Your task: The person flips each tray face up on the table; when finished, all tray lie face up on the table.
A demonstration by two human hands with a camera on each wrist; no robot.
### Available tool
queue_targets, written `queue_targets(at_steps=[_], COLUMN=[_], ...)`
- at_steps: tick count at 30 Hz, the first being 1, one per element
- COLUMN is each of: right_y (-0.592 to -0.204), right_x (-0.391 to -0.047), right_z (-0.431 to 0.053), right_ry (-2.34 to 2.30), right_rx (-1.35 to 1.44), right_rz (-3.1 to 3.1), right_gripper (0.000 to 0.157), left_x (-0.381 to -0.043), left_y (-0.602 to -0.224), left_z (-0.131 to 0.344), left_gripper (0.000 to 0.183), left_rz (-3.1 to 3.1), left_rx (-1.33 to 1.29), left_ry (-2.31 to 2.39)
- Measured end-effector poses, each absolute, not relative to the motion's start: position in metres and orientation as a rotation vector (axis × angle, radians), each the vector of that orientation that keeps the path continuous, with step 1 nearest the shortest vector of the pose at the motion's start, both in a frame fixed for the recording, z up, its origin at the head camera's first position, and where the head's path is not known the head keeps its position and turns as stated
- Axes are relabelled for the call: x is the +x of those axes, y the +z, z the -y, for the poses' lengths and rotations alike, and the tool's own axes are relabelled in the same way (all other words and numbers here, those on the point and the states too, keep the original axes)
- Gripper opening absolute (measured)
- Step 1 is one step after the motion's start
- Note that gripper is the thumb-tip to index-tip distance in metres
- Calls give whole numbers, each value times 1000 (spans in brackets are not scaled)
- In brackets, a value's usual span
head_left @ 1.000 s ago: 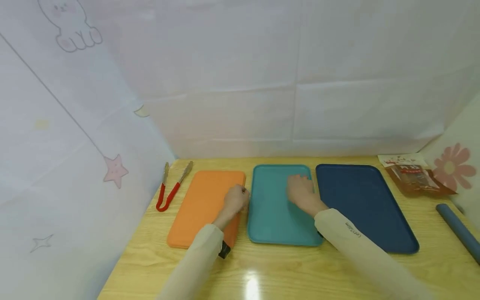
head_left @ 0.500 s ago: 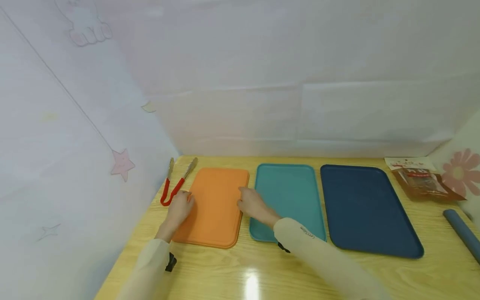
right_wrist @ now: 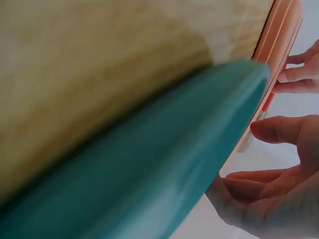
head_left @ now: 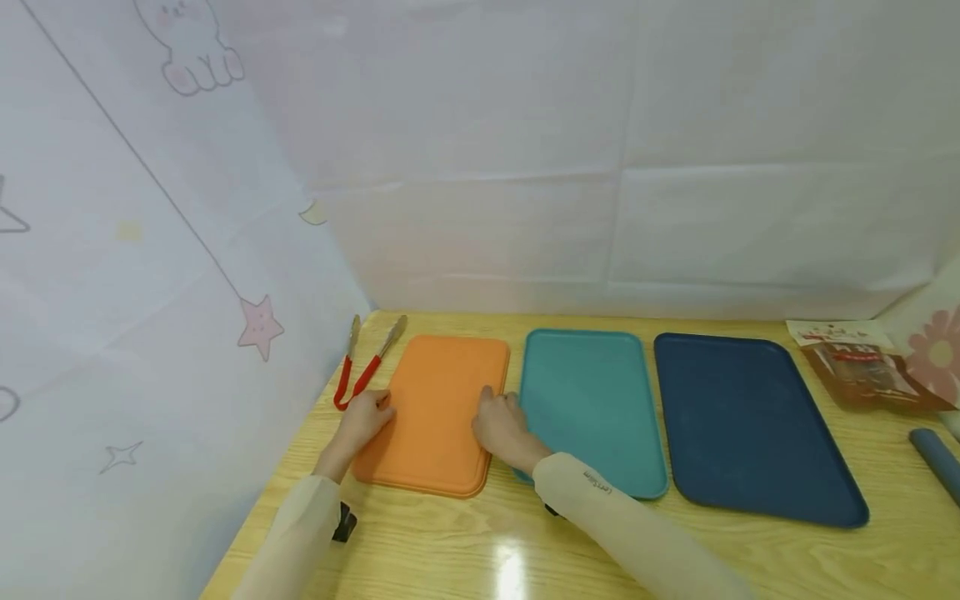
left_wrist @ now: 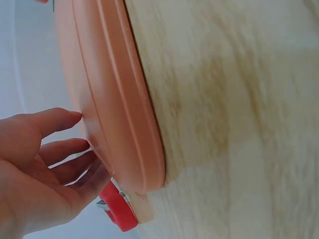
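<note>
An orange tray (head_left: pixel 438 392) lies flat on the wooden table, its near edge showing a doubled, layered rim. My left hand (head_left: pixel 365 417) is at its left edge; in the left wrist view the thumb (left_wrist: pixel 62 119) and loosely bent fingers (left_wrist: pixel 67 149) meet the tray's side. At the opposite edge is my right hand (head_left: pixel 504 429), index finger extended over the orange surface. The right wrist view shows that hand (right_wrist: pixel 279 174) with thumb and fingers spread apart beside the orange edge. Close to its right is a teal tray (head_left: pixel 588 408).
Red-handled tongs (head_left: pixel 367 373) lie spread behind my left hand. A navy tray (head_left: pixel 757 425) sits right of the teal one. Farther right are a brown food packet (head_left: pixel 862 367) and a grey-blue rod (head_left: pixel 937 462). Printed white sheeting (head_left: pixel 480 167) hangs behind the table.
My left hand has gone from the orange tray's right edge to its left edge. My right hand has moved left, from over the teal tray to the orange tray's right edge.
</note>
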State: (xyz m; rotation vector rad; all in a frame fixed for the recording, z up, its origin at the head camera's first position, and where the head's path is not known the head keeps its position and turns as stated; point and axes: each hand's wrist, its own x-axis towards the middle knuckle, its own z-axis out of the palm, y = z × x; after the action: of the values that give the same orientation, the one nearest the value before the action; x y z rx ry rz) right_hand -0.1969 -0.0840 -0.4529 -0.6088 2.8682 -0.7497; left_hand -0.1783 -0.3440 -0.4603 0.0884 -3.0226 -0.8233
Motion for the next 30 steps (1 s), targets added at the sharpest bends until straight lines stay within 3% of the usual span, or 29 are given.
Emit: queue_targets(at_steps=[15, 25, 30], right_y=[-453, -439, -425], right_x=[-202, -213, -216], right_z=[62, 55, 53], right_ry=[-1593, -1848, -1863], right_rx=[-314, -243, -223], right_rz=[-2385, -2108, -2000], right_gripper=[61, 78, 83], left_x=[-171, -162, -148], left_y=[-460, -462, -456], left_z=[345, 350, 352], left_gripper=[48, 55, 70], left_rz=[2957, 2963, 3028], left_rx=[132, 47, -54], left_ry=[-1047, -1175, -1143])
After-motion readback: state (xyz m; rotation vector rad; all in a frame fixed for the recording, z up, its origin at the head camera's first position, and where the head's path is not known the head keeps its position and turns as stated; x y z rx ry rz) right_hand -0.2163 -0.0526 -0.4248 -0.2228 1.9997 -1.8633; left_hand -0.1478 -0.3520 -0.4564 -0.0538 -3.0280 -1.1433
